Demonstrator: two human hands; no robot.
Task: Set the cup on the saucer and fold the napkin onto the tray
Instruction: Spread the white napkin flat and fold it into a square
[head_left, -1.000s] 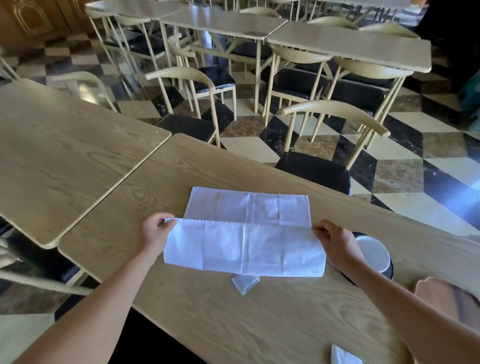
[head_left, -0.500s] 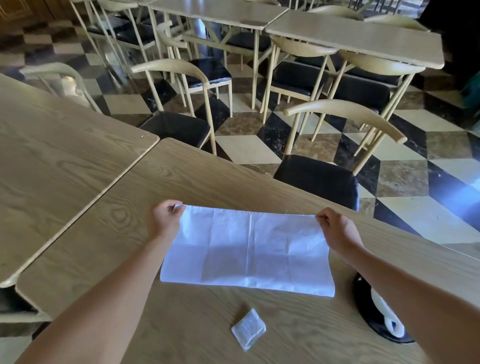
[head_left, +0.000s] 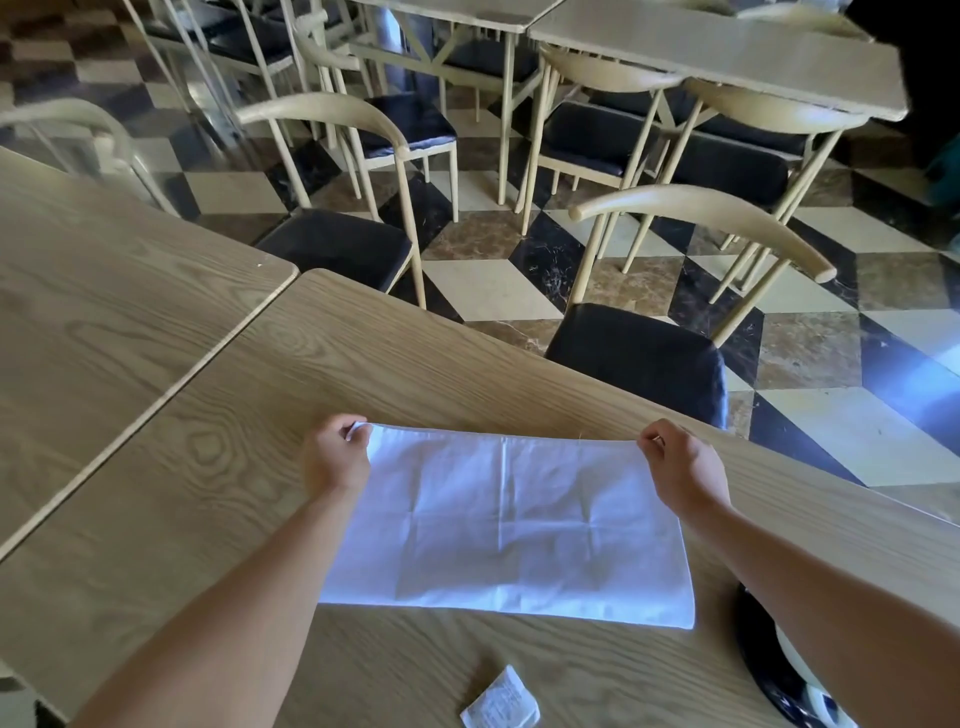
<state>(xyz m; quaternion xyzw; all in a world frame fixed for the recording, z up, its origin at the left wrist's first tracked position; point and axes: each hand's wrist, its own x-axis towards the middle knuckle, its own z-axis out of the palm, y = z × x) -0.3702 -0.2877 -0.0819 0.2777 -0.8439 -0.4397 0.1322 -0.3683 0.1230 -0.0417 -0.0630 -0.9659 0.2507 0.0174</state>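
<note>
You're pinching the napkin (head_left: 509, 525) by its far corners, left hand (head_left: 332, 457) and right hand (head_left: 680, 467) each clamped on one; it's lying folded on the table (head_left: 208, 415), frame centre, saucer (head_left: 756, 654) showing lower right

A second ago the near half of the napkin (head_left: 509, 525) was only partway over the far half. Now it covers it. The left hand (head_left: 332, 457) and right hand (head_left: 680, 462) have moved out to pinch the far corners. The little paper packet (head_left: 501, 704) now shows whole.

Small white packet (head_left: 500, 699) lies on wooden table (head_left: 363, 374)
</note>
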